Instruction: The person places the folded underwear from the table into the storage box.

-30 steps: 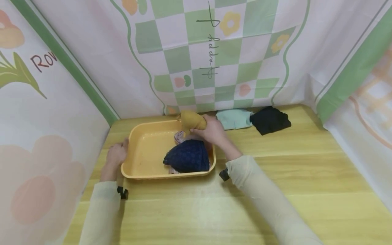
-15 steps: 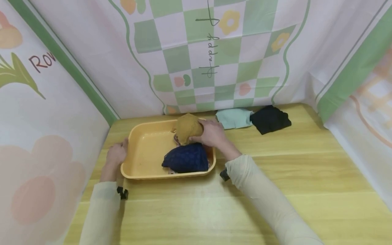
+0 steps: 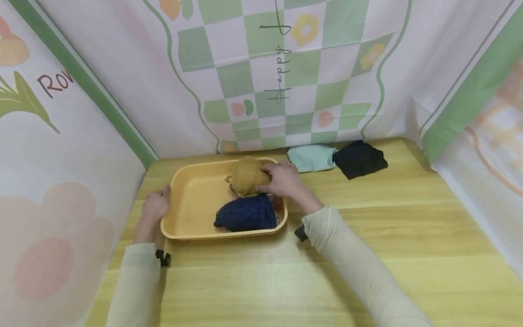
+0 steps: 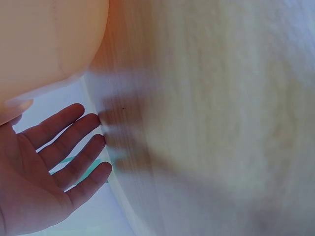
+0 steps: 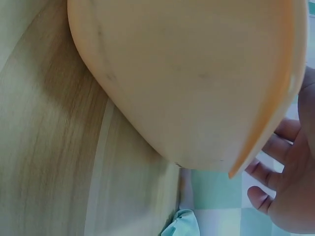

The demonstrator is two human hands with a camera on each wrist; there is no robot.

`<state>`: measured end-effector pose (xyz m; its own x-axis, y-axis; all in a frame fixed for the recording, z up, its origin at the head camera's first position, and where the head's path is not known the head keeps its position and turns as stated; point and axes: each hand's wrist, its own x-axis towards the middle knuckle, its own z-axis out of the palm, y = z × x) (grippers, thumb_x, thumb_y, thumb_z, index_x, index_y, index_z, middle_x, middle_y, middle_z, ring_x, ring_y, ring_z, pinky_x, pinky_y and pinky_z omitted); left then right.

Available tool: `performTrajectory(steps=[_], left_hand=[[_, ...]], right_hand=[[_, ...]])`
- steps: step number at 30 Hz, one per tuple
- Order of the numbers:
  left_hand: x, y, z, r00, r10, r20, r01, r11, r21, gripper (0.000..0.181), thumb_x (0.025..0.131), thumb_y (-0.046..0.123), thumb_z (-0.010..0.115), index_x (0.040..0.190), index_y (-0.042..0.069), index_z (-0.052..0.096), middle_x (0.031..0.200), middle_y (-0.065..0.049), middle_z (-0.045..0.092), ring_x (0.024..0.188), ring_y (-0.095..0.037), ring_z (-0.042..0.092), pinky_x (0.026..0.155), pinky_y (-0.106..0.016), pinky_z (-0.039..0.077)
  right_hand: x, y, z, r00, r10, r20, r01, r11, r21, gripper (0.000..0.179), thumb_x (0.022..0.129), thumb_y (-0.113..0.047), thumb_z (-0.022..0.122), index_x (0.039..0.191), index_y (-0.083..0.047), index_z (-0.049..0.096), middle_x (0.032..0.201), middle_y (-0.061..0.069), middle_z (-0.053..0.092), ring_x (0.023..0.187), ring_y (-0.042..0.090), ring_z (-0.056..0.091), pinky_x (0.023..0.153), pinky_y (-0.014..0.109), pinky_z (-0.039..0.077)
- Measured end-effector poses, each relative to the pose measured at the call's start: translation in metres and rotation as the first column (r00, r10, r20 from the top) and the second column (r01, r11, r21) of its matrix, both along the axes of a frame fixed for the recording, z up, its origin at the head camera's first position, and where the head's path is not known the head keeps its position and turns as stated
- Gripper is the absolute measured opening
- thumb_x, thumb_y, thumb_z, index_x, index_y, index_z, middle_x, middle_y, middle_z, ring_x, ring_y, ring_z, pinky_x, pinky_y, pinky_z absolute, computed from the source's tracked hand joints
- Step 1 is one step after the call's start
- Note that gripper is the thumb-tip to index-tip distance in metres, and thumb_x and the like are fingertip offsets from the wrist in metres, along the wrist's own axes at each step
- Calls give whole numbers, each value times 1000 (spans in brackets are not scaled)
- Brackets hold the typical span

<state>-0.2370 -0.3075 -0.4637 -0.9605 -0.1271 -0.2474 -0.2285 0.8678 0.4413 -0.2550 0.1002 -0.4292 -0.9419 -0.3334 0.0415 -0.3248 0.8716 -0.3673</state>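
Observation:
A yellow plastic basin (image 3: 192, 200) stands on the table. My left hand (image 3: 156, 204) is at its left wall; in the left wrist view the thumb reaches the rim while the other fingers (image 4: 69, 142) extend straight and apart. Over the basin's back right corner, my right hand (image 3: 283, 180) has thumb and fingers around the right end of a mustard cloth bundle (image 3: 245, 175). A rolled navy cloth bundle (image 3: 245, 212) lies in front of it, with pinkish patterned cloth (image 3: 278, 202) partly hidden underneath. The basin's wall hides the bundles in the right wrist view.
To the right of the basin, a mint green cloth (image 3: 312, 158) and a black cloth (image 3: 359, 159) lie side by side along the table's back edge. A patterned curtain (image 3: 267, 68) hangs behind the wooden table (image 3: 367, 227).
My right hand has lowered the mustard bundle into the basin behind the navy one, which has shifted slightly forward and left. The left hand stays at the basin's left wall.

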Motion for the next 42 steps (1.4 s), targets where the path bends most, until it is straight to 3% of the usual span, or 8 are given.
performTrajectory(steps=[10, 17, 27, 32, 42], left_hand=[[0, -1, -3, 1000, -13, 10, 13, 1000, -11, 93, 100, 62, -2, 148, -7, 37, 149, -39, 36, 135, -60, 34, 116, -67, 28], [0, 0, -3, 1000, -8, 6, 8, 1000, -10, 93, 100, 62, -2, 149, -7, 37, 150, -38, 36, 136, -59, 35, 116, -66, 28], [-2, 0, -2, 1000, -10, 5, 10, 1000, -6, 91, 101, 61, 0, 148, -7, 37, 149, -38, 38, 135, -59, 36, 116, -65, 30], [-2, 0, -2, 1000, -25, 5, 25, 1000, -8, 98, 98, 65, -5, 148, -8, 38, 148, -38, 38, 135, -58, 37, 115, -65, 30], [-1, -1, -2, 1000, -23, -4, 23, 999, -22, 92, 101, 60, -1, 147, -9, 38, 147, -40, 38, 135, -60, 35, 115, -66, 29]], right_hand=[[-2, 1, 0, 999, 50, 17, -51, 998, 46, 68, 83, -63, 69, 136, -22, 62, 131, 2, 68, 128, 34, 51, 113, 58, 32], [-4, 4, 0, 1000, 23, 17, -24, 998, 65, 78, 81, -70, 67, 141, -21, 57, 141, 9, 61, 133, 37, 46, 111, 61, 31], [-5, 8, -2, 1000, -29, 10, 30, 999, -36, 82, 82, -72, 64, 148, -25, 49, 149, 6, 53, 139, 35, 40, 110, 59, 32], [-6, 15, -2, 999, -40, 22, 42, 994, -102, 83, 85, -71, 62, 148, -19, 49, 150, 8, 52, 141, 38, 40, 113, 60, 29], [-9, 27, 6, 997, -79, 6, 79, 986, -147, 75, 92, -65, 55, 146, -13, 49, 146, 14, 55, 128, 39, 48, 107, 58, 37]])
